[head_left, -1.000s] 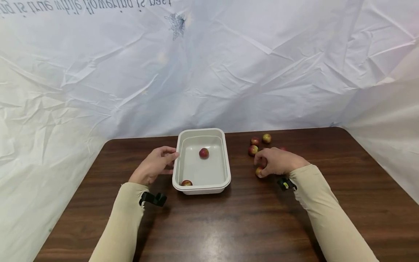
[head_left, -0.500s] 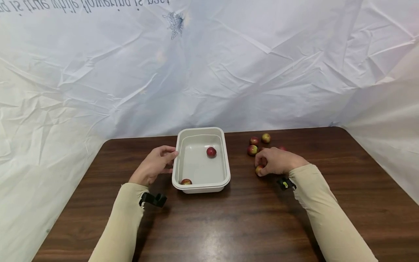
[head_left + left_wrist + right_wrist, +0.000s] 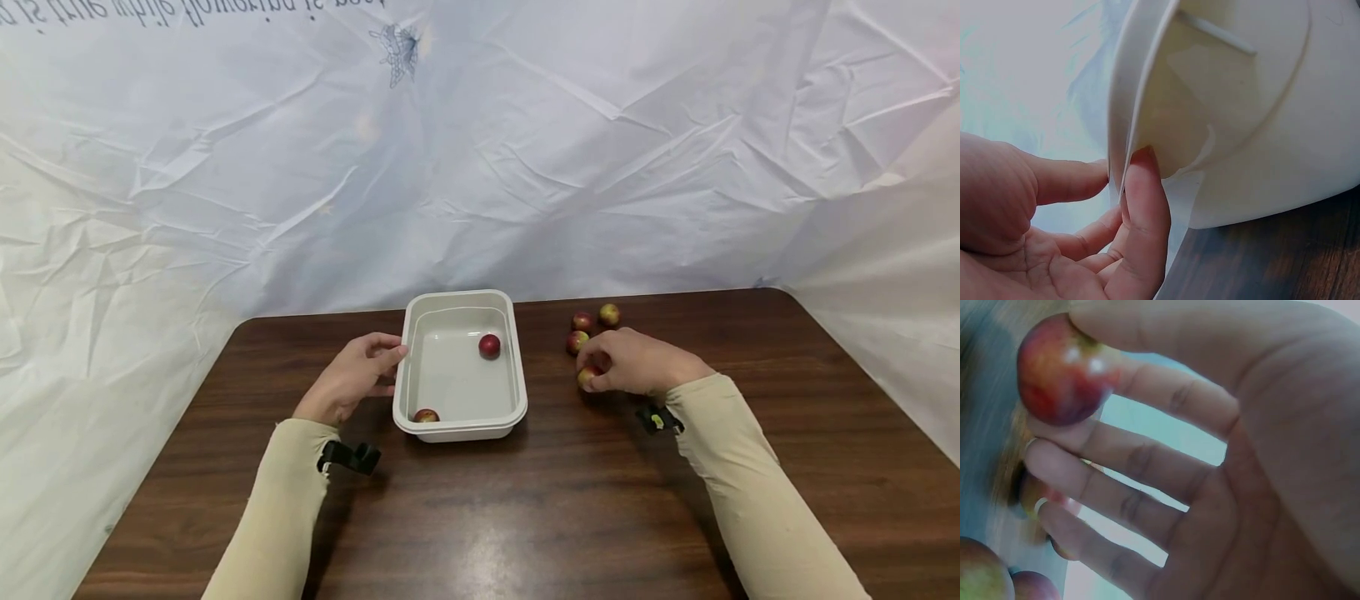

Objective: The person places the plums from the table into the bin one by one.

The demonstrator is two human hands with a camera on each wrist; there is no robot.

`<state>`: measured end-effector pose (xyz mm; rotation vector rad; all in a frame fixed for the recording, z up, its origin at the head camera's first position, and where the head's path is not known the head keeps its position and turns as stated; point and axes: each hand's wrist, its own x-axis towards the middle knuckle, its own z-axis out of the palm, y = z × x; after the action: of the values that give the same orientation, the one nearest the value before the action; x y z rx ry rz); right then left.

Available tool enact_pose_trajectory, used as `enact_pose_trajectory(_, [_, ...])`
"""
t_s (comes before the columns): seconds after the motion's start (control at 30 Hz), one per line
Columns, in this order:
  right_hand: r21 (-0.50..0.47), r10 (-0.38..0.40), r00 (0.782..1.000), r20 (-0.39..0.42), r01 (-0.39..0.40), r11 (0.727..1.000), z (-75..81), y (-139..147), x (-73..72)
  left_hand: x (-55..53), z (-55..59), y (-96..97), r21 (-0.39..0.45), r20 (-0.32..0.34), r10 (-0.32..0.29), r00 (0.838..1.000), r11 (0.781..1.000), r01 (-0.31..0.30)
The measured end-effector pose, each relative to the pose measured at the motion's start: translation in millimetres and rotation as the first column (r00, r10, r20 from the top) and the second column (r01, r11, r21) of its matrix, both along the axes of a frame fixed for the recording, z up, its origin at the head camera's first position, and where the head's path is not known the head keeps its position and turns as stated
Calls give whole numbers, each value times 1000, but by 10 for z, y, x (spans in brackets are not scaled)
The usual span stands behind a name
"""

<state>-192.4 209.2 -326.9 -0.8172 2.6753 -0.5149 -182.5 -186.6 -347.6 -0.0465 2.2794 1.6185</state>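
Note:
In the head view my left hand (image 3: 358,375) is at the left side of a pale grey plastic tub (image 3: 459,435). The left wrist view has its thumb and index finger pinching the tub's rim (image 3: 1124,119). Two small red apples lie inside the tub, one (image 3: 489,346) toward the right wall and one (image 3: 427,415) in the near left corner. Right of the tub, my right hand (image 3: 637,363) holds a red-and-yellow apple (image 3: 1063,372) between thumb and fingertips. Beyond that hand lie more small apples, a red one (image 3: 582,322), a two-toned one (image 3: 577,342) and a yellowish one (image 3: 610,314).
Everything stands on a dark brown wooden table (image 3: 480,508). A wrinkled white sheet (image 3: 525,167) hangs behind its far edge and along both sides. In the right wrist view several other apples, such as a greenish one (image 3: 982,572), lie below the fingers.
The red apple in the tub has rolled to the right. My right hand has closed on an apple and shifted slightly left and away from me. The left hand stays at the rim.

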Motion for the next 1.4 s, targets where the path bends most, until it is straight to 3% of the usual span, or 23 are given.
enact_pose_trajectory(0.57, [-88,7,990,-140,-19,996,137,-58,69,7,-10,-7,9,-5,-1,1000,1000,1])
enact_pose_trajectory(1.03, [-114,14,943,-332,-55,992,209,-127,122,31,-10,-10,13,-6,-5,1000,1000,5])
enact_pose_trajectory(1.4, [-164,20,924,-382,-89,982,277,-245,210,24,-3,8,18,-5,-4,1000,1000,4])
